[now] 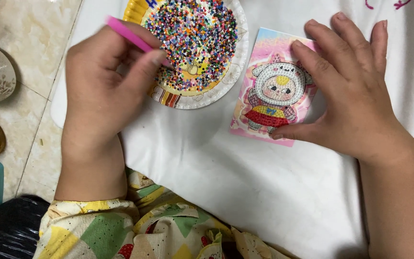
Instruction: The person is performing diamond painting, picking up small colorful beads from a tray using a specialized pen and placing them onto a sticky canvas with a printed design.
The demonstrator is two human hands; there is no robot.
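White cloth (245,192) covers most of the work surface and lies partly over my lap; beige floor tiles (29,57) show to its left. Patchwork-print garment (135,230) sits at the bottom edge, below the cloth.

Paper plate (231,72), scalloped white rim, rests on the cloth at top centre. It is filled with a dense layer of tiny multicoloured beads (192,33).

My left hand (104,91) lies over the plate's left edge, fingers curled closed around a pink pen (128,33). The pen slants from upper left down toward the beads; its tip is hidden by my fingers, so contact with the beads cannot be confirmed.

My right hand (355,96) is flat and open, holding nothing, fingers spread. Fingertips and thumb press on the right side of a pink card (271,91), just to the right of the plate, slightly tilted. The card shows a cartoon figure in a white hood and red skirt, largely covered in beads.

At the left edge: a patterned bowl (1,72) with pale green contents, standing on the tiles, well apart from the plate.
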